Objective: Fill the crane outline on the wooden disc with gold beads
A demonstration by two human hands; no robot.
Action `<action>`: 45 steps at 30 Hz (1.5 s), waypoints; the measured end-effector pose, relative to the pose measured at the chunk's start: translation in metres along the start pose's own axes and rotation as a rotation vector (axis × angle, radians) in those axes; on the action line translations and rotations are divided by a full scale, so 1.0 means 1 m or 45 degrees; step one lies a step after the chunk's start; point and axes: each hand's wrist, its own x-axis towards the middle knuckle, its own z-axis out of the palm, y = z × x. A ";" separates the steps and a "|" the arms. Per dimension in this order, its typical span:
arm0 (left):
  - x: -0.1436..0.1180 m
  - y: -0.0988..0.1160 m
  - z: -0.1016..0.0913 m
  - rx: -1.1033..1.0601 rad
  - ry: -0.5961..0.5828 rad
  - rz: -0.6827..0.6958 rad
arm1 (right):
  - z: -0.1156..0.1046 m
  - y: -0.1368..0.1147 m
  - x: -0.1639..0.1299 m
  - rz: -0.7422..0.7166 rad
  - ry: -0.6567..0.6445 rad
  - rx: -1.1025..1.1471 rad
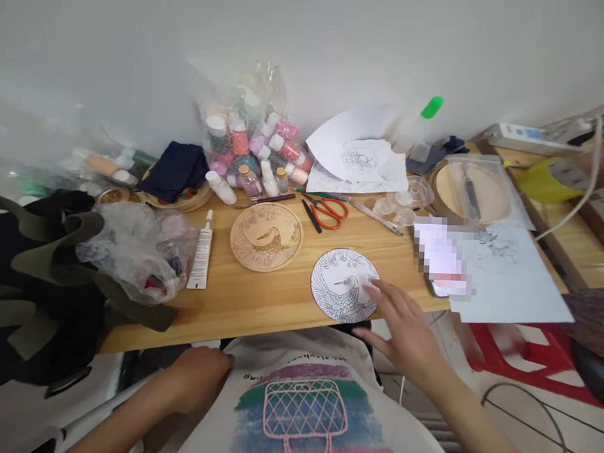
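Note:
My right hand reaches over the right edge of a round white paper printed with a crane in black lines. Its fingers are apart and nothing is held; the fingertips are over the paper, and whether they press on it I cannot tell. My left hand is low beside the white shirt, below the table edge, with its fingers mostly hidden. Behind the paper, to the left, lies a round wooden disc bearing a similar crane with gold parts. Orange-handled scissors and a black pen-like tool lie behind the paper.
A white tube lies left of the disc, beside a crumpled plastic bag. Several bottles of coloured grains stand and lie against the wall. Phone, papers and a wooden hoop are at right. A black bag overlaps the left end.

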 end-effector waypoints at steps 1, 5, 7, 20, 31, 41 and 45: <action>-0.002 0.010 -0.013 0.114 -0.071 0.011 | 0.005 -0.002 0.003 -0.125 0.024 -0.091; 0.000 0.043 -0.063 0.096 0.106 0.119 | 0.016 -0.001 -0.001 -0.320 0.085 -0.292; 0.011 0.053 -0.077 -0.052 0.250 0.193 | 0.007 0.004 -0.002 -0.365 0.141 -0.272; 0.087 0.100 -0.079 -0.221 0.441 0.584 | -0.075 0.025 0.075 -0.408 0.927 -0.352; 0.108 0.098 -0.087 0.076 0.841 0.421 | -0.006 0.031 0.066 -0.347 -0.048 -0.265; 0.140 0.109 -0.082 0.438 1.067 0.458 | -0.046 -0.007 0.157 0.029 -0.208 -0.230; 0.146 0.108 -0.074 0.431 1.092 0.514 | -0.033 -0.028 0.201 0.144 -0.377 -0.395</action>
